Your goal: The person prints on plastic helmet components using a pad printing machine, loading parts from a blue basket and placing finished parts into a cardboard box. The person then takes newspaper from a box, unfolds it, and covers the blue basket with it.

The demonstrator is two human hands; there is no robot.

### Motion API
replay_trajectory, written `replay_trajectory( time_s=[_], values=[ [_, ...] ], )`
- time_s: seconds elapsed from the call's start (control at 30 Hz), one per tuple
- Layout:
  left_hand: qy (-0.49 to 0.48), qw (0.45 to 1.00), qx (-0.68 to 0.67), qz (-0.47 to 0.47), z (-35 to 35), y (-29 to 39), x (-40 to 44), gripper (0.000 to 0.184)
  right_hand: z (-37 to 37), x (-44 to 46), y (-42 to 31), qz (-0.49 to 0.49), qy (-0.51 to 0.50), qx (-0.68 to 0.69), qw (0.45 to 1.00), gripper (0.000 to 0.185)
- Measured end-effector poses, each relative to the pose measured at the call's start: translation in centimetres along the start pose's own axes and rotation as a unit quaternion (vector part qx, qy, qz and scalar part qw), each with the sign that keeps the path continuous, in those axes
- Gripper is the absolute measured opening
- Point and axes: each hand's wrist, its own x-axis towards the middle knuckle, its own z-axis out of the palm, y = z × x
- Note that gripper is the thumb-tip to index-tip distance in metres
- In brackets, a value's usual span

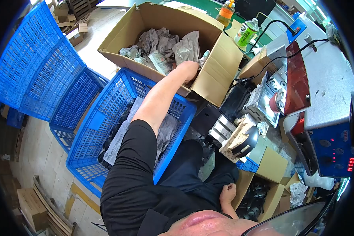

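Note:
My left hand [190, 70] reaches over the near edge of a cardboard box [208, 82], at its right corner. The fingers point down and are hidden, so I cannot see what they hold. Crumpled newsprint [187, 49] fills the box beside the hand. A small white and green thing [204, 57] shows just past the knuckles; its kind is unclear. My right hand [228, 193] rests by my thigh with fingers curled in and nothing visible in them. Under my left forearm stands a blue plastic crate [86, 133] holding newsprint and dark items.
At the right is a grey machine [326, 78] with a blue control panel [334, 149]. A green-labelled bottle [246, 33] and an orange-capped bottle [226, 13] stand behind the box. Another blue crate [39, 67] is at the left. An open carton [269, 196] of dark parts sits near my right hand.

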Motion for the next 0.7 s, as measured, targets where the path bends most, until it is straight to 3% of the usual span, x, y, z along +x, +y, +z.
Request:
replay_trajectory(
  time_s=[0.13,0.23,0.33,0.37,0.43,0.47,0.53,0.6,0.7],
  values=[
    [0.047,0.998,-0.037,-0.009,-0.3,-0.5,-0.8,0.025,0.0,0.1,-0.2,0.007,-0.011,-0.010,1.000,0.011],
    [0.237,0.961,-0.124,-0.074,-1.0,-0.5,-0.7,0.028,-0.1,0.2,-0.4,0.005,-0.007,-0.005,1.000,0.011],
    [0.438,0.839,-0.283,-0.153,-3.1,-2.1,-0.2,0.027,-0.3,0.2,-0.4,0.015,-0.013,-0.002,1.000,0.012],
    [0.440,0.763,-0.451,-0.144,-5.1,-2.2,-1.5,0.021,-0.3,0.3,-0.1,0.020,-0.017,-0.002,1.000,0.012],
    [0.446,0.535,-0.706,-0.128,-6.6,-5.1,-1.7,0.015,-0.4,0.3,0.2,0.024,-0.021,0.002,0.999,0.013],
    [0.412,0.480,-0.763,-0.133,-7.8,-5.6,-3.8,0.013,-0.5,0.2,0.3,0.024,-0.020,0.005,0.999,0.013],
    [0.356,0.404,-0.838,-0.087,-7.3,-8.8,-6.7,0.025,-0.7,0.4,0.3,0.027,-0.029,0.006,0.999,0.013],
    [0.337,0.388,-0.858,-0.018,-6.7,-9.8,-10.9,0.033,-1.1,0.4,-0.1,0.035,-0.050,-0.003,0.998,0.014],
    [0.313,0.358,-0.879,0.040,-5.5,-8.3,-19.3,0.045,-1.0,0.1,-0.9,0.003,-0.118,0.110,0.987,0.016]
  ],
)
